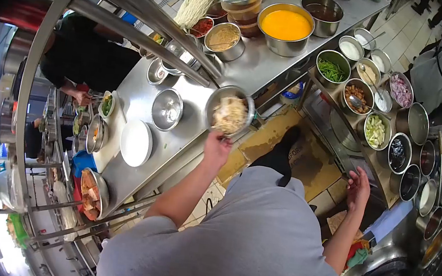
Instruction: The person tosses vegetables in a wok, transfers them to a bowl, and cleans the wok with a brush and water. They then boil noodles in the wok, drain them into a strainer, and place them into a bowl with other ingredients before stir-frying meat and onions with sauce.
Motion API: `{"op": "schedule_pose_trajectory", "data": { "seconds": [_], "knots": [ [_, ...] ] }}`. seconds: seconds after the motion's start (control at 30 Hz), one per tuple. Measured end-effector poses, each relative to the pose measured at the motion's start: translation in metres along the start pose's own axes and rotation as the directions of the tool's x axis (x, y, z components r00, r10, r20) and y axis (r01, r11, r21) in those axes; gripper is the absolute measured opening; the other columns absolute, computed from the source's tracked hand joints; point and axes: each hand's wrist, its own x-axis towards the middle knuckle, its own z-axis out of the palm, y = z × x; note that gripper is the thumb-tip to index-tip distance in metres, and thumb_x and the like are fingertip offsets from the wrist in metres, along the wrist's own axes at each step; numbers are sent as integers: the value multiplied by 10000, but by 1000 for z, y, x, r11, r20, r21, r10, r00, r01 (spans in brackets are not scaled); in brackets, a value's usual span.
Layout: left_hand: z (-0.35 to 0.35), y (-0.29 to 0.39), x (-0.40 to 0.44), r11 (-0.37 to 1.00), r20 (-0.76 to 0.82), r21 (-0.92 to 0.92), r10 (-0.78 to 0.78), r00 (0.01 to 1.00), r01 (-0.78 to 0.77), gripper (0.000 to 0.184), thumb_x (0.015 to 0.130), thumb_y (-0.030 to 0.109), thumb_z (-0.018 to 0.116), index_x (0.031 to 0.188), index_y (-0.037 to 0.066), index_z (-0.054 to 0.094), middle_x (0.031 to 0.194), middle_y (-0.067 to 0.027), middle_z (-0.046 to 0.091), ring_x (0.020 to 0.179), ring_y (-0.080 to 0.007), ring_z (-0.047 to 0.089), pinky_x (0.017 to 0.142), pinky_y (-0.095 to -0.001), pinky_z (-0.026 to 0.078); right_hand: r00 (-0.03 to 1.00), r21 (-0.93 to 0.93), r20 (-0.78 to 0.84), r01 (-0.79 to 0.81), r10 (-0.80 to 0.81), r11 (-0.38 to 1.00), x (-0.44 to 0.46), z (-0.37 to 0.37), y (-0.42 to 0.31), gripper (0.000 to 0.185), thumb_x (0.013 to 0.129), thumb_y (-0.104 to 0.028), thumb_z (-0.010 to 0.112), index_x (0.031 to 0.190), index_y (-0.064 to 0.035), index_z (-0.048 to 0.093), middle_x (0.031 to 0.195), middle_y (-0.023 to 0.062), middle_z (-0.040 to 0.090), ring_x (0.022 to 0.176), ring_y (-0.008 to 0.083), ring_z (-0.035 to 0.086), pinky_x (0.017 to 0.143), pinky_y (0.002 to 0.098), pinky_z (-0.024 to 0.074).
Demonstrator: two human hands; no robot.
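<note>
My left hand (pixel 218 147) grips the near rim of a steel bowl (pixel 211 106) at the edge of the steel counter. Pale, shredded-looking food (pixel 229 115), blurred by motion, fills much of that bowl. Left of it, another steel bowl (pixel 167 110) holds a little white matter, beside a stack of white plates (pixel 136 143). My right hand (pixel 358 189) hangs over the floor at the right, its fingers apart and slightly curled, with nothing in them. The nearest things to it are the metal containers on the right-hand shelf.
A pot of orange liquid (pixel 285 29) and a tub of noodles or strands (pixel 200 2) stand at the counter's back. Several ingredient tins, one with green beans (pixel 332 70), line the right. Overhead metal rails (pixel 134 36) cross the left. A co-worker's hand (pixel 81 96) is beyond.
</note>
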Motion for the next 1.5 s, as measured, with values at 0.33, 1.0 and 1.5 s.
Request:
{"op": "schedule_pose_trajectory", "data": {
  "seconds": [0.33, 1.0, 1.5],
  "knots": [
    [-9, 7, -8, 992, 187, -87, 110, 976, -95, 299, 846, 283, 551, 1048, 67, 505, 1084, -156, 562, 911, -269, 593, 800, -373, 505, 993, -15, 85, 85, -83, 996, -16, 21, -25, 263, 913, -275, 485, 1107, -104, 535, 837, 27, 629, 597, 73, 528, 508, 198, 385],
    [0, -102, 126, -452, 56, 757, -675, 736, -472, 221, 859, 277, 495, 966, 93, 553, 841, -40, 566, 700, -134, 538, 594, -282, 436, 898, 644, -322, -26, 301, 765, -96, -118, 192, 231, 884, -288, 465, 996, -92, 515, 756, 28, 589, 569, 114, 533, 486, 267, 404],
    [220, -441, -82, -270, -264, 556, -954, 141, -786, 257, 879, 223, 524, 1082, 64, 521, 894, -32, 583, 748, -104, 544, 581, -227, 417, 913, 732, -406, 295, 46, 615, -101, -89, 149, 286, 902, -361, 484, 1060, -128, 430, 837, 43, 617, 708, 128, 586, 582, 267, 461]
  ]
}}
